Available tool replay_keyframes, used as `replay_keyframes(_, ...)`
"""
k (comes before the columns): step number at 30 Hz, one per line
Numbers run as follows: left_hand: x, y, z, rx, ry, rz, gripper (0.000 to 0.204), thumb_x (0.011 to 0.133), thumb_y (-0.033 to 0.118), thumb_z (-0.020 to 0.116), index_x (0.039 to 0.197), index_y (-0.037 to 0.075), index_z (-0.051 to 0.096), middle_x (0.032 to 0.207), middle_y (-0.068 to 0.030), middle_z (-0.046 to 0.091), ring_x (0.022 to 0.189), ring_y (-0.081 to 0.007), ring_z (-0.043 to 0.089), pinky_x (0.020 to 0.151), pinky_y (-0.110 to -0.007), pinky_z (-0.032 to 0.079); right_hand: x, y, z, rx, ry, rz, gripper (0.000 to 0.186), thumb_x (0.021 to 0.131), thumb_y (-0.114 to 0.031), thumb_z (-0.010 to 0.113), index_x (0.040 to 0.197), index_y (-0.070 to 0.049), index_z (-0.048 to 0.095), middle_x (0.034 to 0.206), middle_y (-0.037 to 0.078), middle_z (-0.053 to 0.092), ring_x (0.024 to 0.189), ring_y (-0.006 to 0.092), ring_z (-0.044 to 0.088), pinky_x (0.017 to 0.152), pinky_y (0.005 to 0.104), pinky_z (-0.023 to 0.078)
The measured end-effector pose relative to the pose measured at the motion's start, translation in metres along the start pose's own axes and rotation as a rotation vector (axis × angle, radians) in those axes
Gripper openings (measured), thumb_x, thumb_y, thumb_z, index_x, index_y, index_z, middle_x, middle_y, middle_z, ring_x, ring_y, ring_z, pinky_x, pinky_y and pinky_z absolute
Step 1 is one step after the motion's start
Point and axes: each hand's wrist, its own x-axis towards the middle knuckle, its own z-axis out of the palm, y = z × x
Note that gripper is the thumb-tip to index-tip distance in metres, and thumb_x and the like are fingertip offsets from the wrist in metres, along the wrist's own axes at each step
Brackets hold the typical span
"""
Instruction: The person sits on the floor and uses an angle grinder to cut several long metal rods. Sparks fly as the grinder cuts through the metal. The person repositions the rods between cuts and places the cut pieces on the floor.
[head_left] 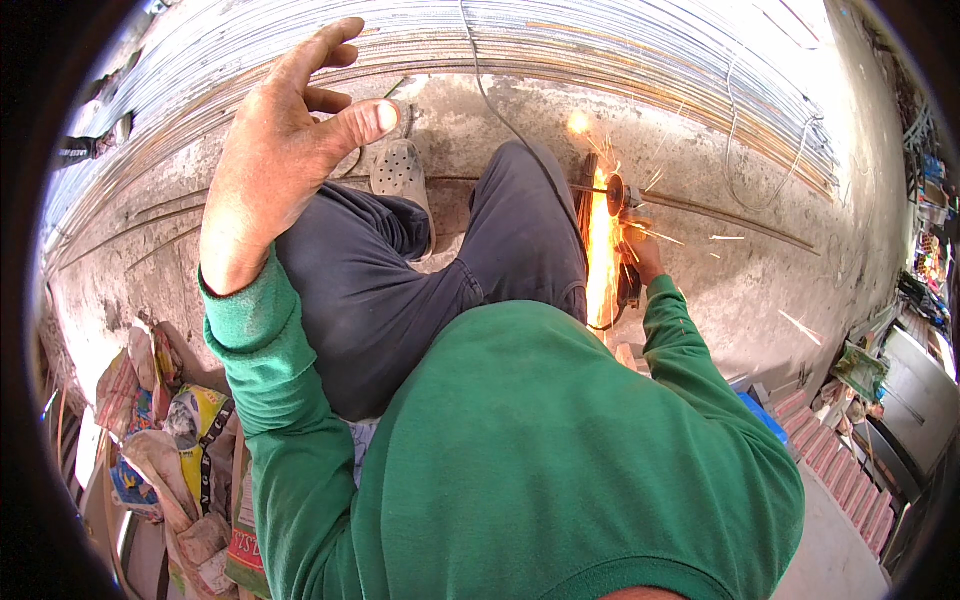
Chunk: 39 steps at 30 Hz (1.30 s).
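My left hand (285, 150) is raised over my left leg, its thumb and fingers apart and nothing in it. On the far side of my right knee, my right hand (648, 257) is closed around an angle grinder (628, 287), partly hidden by glare. The grinder's thin round disc (616, 195) stands on edge at a long steel rod (735, 212) near the floor. Bright orange sparks (601, 265) stream from the disc back toward me, beside my right leg. The exact contact between disc and rod is lost in the glow.
Many long steel rods (600, 55) lie across the far floor. A dark cable (490, 100) runs over them to my knee. My clog (400, 172) rests on the concrete. Crumpled sacks (185, 450) are at the near left, and a stack of reddish strips (835, 470) sits near right.
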Motion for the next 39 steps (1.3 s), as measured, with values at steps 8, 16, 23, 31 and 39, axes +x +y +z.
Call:
replay_keyframes(8,-0.001,-0.001,-0.001,0.023,0.005,0.014,0.081,0.072,0.044,0.078,0.14,0.011,0.047,0.129,-0.0107,0.054,0.099,-0.0195,0.059,0.085,-0.033,0.05,-0.006,-0.03,0.007,0.111,0.113,0.216,0.024,0.072,-0.015,0.075,0.086,0.001,0.066,0.084,0.007,0.067,0.071,0.0186,0.061,0.063,0.0351,0.048)
replay_keyframes(16,0.0,-0.001,0.0,0.015,0.005,0.016,0.083,0.071,0.044,0.078,0.14,0.011,0.047,0.129,-0.0104,0.055,0.098,-0.0192,0.059,0.085,-0.033,0.05,0.0,0.001,0.013,0.233,0.115,0.109,0.027,0.078,-0.016,0.069,0.1,0.0,0.064,0.085,0.006,0.066,0.067,0.0155,0.06,0.063,0.0319,0.048)
replay_keyframes(23,-0.003,0.0,-0.001,0.02,0.015,0.002,0.083,0.071,0.044,0.078,0.14,0.01,0.047,0.128,-0.0103,0.055,0.098,-0.019,0.059,0.084,-0.032,0.051,-0.01,-0.03,0.017,0.176,0.078,0.214,0.019,0.073,-0.011,0.071,0.086,0.001,0.066,0.075,0.005,0.064,0.064,0.0152,0.059,0.059,0.0317,0.046)
replay_keyframes(31,0.001,-0.004,-0.001,0.03,0.008,0.022,0.083,0.071,0.044,0.078,0.14,0.01,0.047,0.128,-0.0107,0.055,0.1,-0.0206,0.058,0.085,-0.034,0.051,-0.009,0.017,0.002,-0.029,0.014,0.051,0.019,0.078,-0.016,0.071,0.087,-0.001,0.066,0.078,0.007,0.066,0.067,0.0175,0.062,0.059,0.033,0.048)
replay_keyframes(39,0.0,-0.003,-0.002,0.016,0.004,0.025,0.084,0.071,0.045,0.078,0.14,0.01,0.047,0.129,-0.0108,0.054,0.099,-0.0206,0.058,0.085,-0.033,0.05,-0.008,-0.001,0.009,0.389,0.144,0.21,0.02,0.079,-0.017,0.071,0.09,-0.001,0.065,0.078,0.008,0.067,0.066,0.0173,0.063,0.056,0.0323,0.048)
